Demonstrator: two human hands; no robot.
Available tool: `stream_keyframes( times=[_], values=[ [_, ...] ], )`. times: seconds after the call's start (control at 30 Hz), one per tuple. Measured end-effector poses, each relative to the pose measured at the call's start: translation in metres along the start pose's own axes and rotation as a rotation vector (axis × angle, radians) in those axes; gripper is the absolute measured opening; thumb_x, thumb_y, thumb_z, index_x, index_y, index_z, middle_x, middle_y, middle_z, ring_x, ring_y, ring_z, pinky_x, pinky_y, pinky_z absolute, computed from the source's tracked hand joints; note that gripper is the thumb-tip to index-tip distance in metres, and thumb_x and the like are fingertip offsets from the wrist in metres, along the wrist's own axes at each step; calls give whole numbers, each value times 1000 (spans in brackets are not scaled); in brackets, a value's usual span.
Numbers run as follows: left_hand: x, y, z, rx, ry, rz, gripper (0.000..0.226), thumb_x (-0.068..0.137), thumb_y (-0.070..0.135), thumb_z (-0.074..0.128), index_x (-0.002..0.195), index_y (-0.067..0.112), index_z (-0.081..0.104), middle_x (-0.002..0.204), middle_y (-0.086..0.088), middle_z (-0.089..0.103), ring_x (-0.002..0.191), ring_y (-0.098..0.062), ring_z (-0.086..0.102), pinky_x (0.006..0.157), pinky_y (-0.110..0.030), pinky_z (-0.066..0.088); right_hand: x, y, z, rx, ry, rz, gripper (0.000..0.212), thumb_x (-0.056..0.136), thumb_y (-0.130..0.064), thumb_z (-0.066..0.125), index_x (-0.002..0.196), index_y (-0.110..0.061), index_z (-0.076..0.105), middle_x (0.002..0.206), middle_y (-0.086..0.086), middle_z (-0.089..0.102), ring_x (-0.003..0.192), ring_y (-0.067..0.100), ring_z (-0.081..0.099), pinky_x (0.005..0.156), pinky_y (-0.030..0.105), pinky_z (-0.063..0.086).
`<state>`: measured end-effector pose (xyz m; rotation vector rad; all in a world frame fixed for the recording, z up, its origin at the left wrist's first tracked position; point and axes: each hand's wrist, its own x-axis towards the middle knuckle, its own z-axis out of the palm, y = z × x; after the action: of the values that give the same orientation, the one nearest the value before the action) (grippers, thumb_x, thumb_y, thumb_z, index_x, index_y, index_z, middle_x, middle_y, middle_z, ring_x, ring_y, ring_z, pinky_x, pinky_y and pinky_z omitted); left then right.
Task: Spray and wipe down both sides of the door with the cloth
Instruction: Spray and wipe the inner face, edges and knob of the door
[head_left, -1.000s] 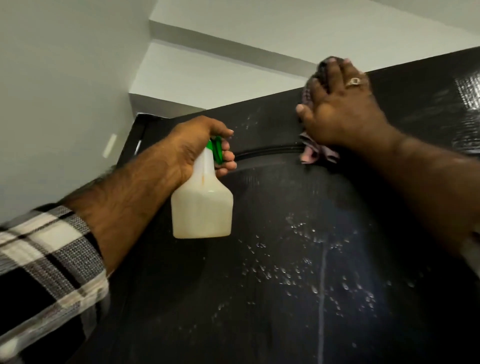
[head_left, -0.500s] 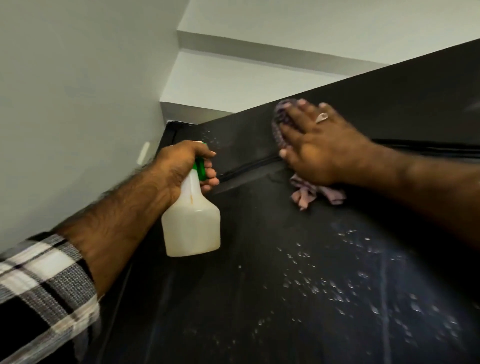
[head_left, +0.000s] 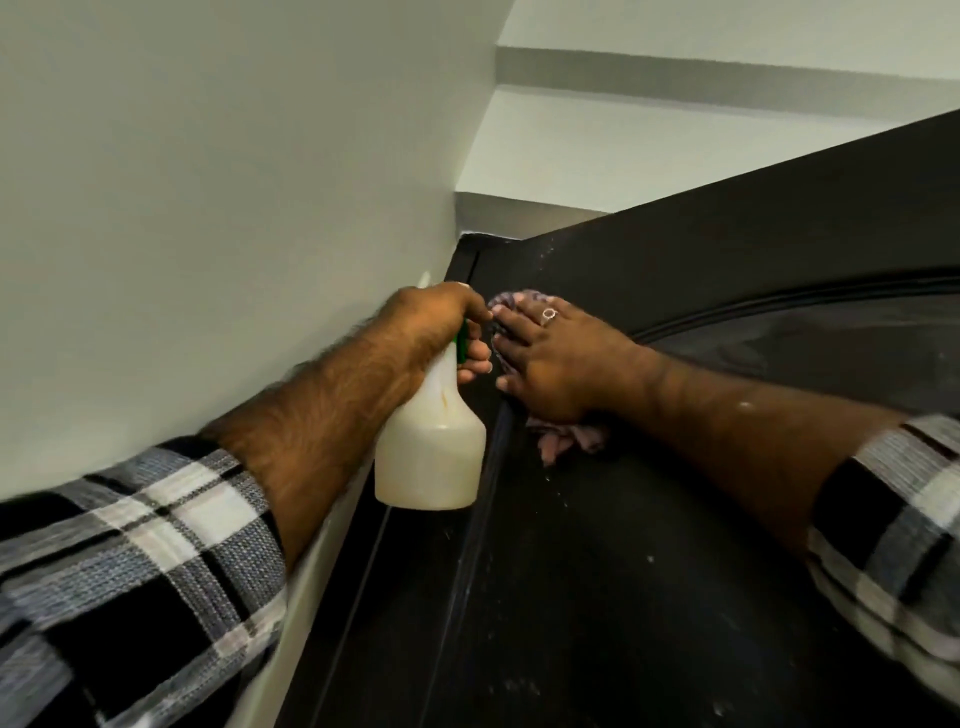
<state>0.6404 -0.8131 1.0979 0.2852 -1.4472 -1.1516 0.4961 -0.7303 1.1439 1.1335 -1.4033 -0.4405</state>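
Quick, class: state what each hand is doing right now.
Left hand: grips the spray bottle.
Right hand: flat, pressing the cloth on the door.

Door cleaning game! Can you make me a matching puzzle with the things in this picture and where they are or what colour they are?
Things:
1. spray bottle
2. cloth
3. ring
4. door

Clues:
A. black, with little white specks
B. under the right hand, pressed on the door
C. on a finger of the right hand
D. cream with a green trigger, gripped by the left hand

Pairs: 1-D, 2-B, 3-C, 4-A
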Motion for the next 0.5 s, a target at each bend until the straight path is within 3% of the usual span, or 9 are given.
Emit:
stream_keyframes(
  times=[0.07, 0.17, 0.27, 0.37, 0.43, 0.5],
  values=[
    [3, 1, 1, -12, 41, 14, 15, 91, 20, 66, 87, 6, 69, 68, -12, 71, 66, -29, 72, 58, -33, 57, 4, 10, -1, 6, 17, 2, 71, 111, -61, 21, 172, -27, 12, 180, 3, -5, 166, 28, -4, 134, 52, 3],
    [4, 0, 0, -20, 28, -4, 19, 90, 16, 65, 73, 8, 60, 54, -8, 56, 47, -25, 57, 41, -25, 44, 28, 47, -12, -4, 119, 245, 71, 111, -57, 22, 172, -21, 13, 180, 7, -2, 166, 33, 0, 132, 56, 3],
    [6, 0, 0, -37, 49, -15, 12, 89, 16, 67, 90, 3, 65, 61, -10, 61, 48, -24, 60, 38, -23, 45, 59, 59, -18, 42, 122, 429, 76, 110, -58, 21, 172, -14, 9, 180, 12, -6, 166, 36, -6, 133, 57, -2],
    [13, -3, -4, -15, 86, -30, 33, 89, 19, 69, 118, 3, 68, 73, -13, 75, 58, -25, 74, 45, -27, 54, 91, 45, -19, -12, 49, 179, 73, 111, -58, 28, 171, -17, 18, 180, 10, -2, 166, 33, -5, 135, 52, 2],
    [18, -7, -4, -3, 117, -26, 41, 88, 20, 70, 125, 3, 66, 74, -14, 77, 57, -25, 75, 43, -27, 54, 103, 46, -20, -35, 0, -2, 66, 114, -54, 31, 170, -21, 24, 181, 5, 3, 167, 27, 0, 135, 47, 7],
    [21, -13, -4, 12, 152, -19, 41, 89, 20, 71, 126, 3, 66, 74, -14, 76, 53, -22, 73, 40, -25, 51, 111, 54, -21, -17, 26, 53, 64, 113, -54, 30, 170, -25, 23, 181, 1, 5, 166, 26, 6, 135, 48, 10]
  ],
)
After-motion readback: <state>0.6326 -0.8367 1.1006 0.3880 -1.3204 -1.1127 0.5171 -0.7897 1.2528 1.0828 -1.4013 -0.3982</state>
